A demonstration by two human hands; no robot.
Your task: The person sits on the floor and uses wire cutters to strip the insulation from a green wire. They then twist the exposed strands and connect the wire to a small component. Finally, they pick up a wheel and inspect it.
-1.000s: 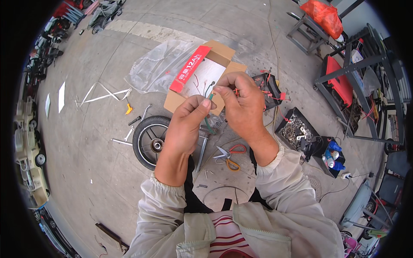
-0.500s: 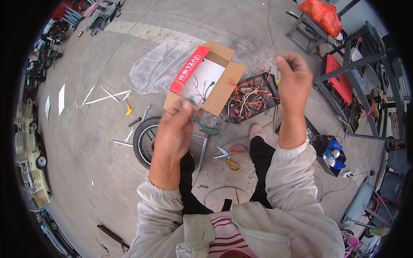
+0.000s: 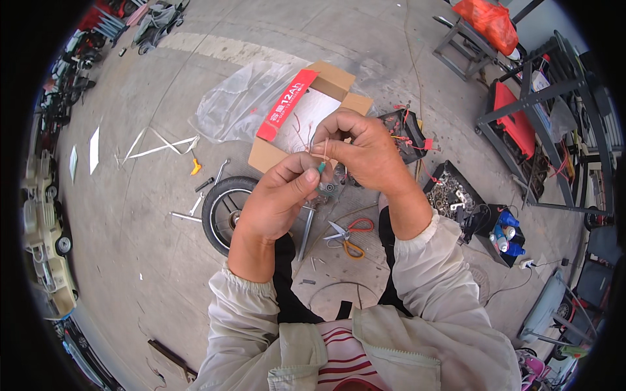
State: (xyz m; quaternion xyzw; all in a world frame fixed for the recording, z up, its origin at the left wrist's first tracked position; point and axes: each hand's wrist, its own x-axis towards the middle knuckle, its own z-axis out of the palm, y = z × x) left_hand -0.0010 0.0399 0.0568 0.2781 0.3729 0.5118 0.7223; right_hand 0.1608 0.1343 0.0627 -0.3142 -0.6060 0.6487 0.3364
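Wire (image 3: 321, 167), slim, green, pinched in left hand (image 3: 274, 201), thin coppery strand (image 3: 327, 148) in right hand (image 3: 373, 156), cardboard box (image 3: 262, 155)

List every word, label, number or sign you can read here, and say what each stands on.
Red strip on the cardboard box: large white characters and figures, plus a smaller line; I won't transcribe them.
Blue-and-white bottles at right: any labels are too small to read.
Green wire in the left hand: no lettering can be made out.
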